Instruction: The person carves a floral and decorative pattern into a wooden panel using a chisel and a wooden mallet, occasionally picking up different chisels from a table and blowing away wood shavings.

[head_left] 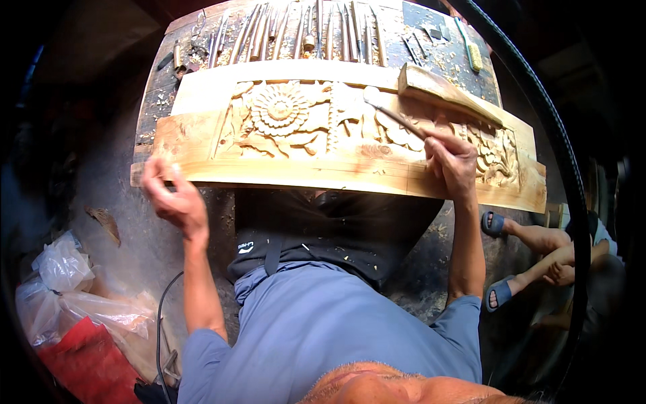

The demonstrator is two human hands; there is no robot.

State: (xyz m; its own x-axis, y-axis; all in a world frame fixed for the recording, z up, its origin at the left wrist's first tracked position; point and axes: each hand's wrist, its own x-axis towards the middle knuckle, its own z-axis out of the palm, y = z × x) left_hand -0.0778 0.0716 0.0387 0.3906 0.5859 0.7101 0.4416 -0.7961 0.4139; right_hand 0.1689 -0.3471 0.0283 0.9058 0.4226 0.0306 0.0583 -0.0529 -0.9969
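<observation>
A long pale wooden board [269,165] lies across the workbench in front of me, carved in relief with a round, many-petalled flower [280,109], leaves and figures. My right hand [452,161] grips a slender carving chisel [400,121] over the right half of the carving. Its bright tip points up and left. Just beyond it, a wooden mallet [441,96] rests on the board with its handle toward the right. By the board's left end is my left hand [176,198], slightly blurred, its fingers loosely bent and apart, with nothing visible in them.
Several carving tools [303,34] lie in a row along the bench's far side among wood shavings. A brush [469,47] is at the far right. Plastic bags [64,269] and red cloth [91,363] lie lower left. Another person [552,259] sits at the right.
</observation>
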